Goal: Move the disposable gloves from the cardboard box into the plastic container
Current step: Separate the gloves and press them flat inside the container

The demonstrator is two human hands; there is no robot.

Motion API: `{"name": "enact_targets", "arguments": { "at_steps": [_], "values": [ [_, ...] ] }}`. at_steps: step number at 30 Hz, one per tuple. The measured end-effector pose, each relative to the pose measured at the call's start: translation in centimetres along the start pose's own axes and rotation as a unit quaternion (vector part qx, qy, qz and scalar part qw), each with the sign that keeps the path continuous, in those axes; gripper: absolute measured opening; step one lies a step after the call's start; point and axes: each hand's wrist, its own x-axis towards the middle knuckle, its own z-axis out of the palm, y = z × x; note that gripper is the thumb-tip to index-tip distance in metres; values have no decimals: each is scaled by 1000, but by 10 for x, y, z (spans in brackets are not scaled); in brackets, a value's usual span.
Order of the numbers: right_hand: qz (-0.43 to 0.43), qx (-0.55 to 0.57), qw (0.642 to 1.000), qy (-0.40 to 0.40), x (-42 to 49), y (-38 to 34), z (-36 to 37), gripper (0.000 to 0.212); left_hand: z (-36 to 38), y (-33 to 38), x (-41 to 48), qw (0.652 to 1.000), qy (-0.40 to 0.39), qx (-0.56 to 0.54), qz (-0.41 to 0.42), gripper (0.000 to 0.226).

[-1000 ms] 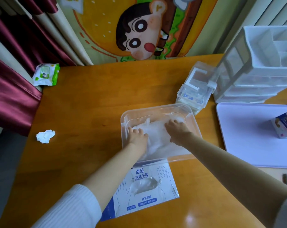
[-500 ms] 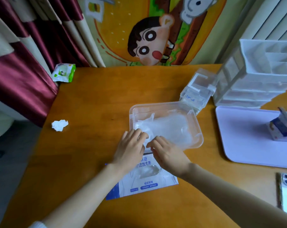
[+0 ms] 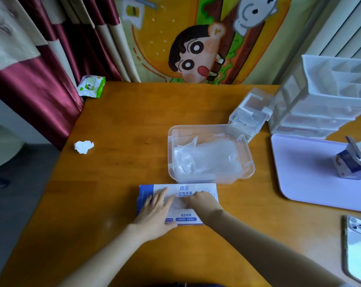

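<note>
**Both hands back on the glove box**

Half a second ago my hands were at the near rim of the container. Now both have drawn back toward me onto the box (image 3: 183, 188), which lies flat just short of that rim.

My left hand (image 3: 154, 210) lies flat on the box's left part, fingers straight and spread, pressing it to the table (image 3: 123, 121). My right hand (image 3: 202, 201) is at the slot in the middle of the box, fingers curled down. Blur hides whether they already pinch a glove, so I cannot tell.

I judge the step to be pulling out the next lot. To do it well I would keep the left palm heavy so the light box does not lift. I would pinch a thin stack rather than one film, then draw it up and away from me in one sweep.

The path is short, and nothing stands between the box and the container (image 3: 251, 162). The gloves (image 3: 206, 158) already moved lie in a loose heap inside it, below the rim, with room on top.

To the left there is open wood as far as a crumpled tissue (image 3: 84, 146). To the right, a lilac tray (image 3: 310, 172) bearing a small carton (image 3: 351, 164) lies near the container. A phone (image 3: 359, 249) sits by the table's near right edge, and my right elbow should stay off it. Farther back, clear lids (image 3: 250, 114) crowd the container's far right corner, beside a drawer unit (image 3: 328, 96).
</note>
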Motion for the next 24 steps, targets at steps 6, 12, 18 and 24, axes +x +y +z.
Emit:
{"name": "enact_targets", "arguments": {
  "at_steps": [6, 12, 18, 24],
  "values": [
    [6, 4, 1000, -6, 8, -7, -3, 18, 6, -1, 6, 1000, -23, 12, -5, 87],
    [-20, -17, 999, 34, 0, -3, -3, 27, 3, -3, 7, 999, 28, -33, -7, 71],
    [-31, 58, 988, 143, -15, 8, -25, 10, 3, -2, 8, 998, 33, -44, -21, 73],
    [35, 173, 970, 165, -31, 20, -23, 34, -1, -1, 12, 999, 22, -45, -18, 72]
  ]
}}
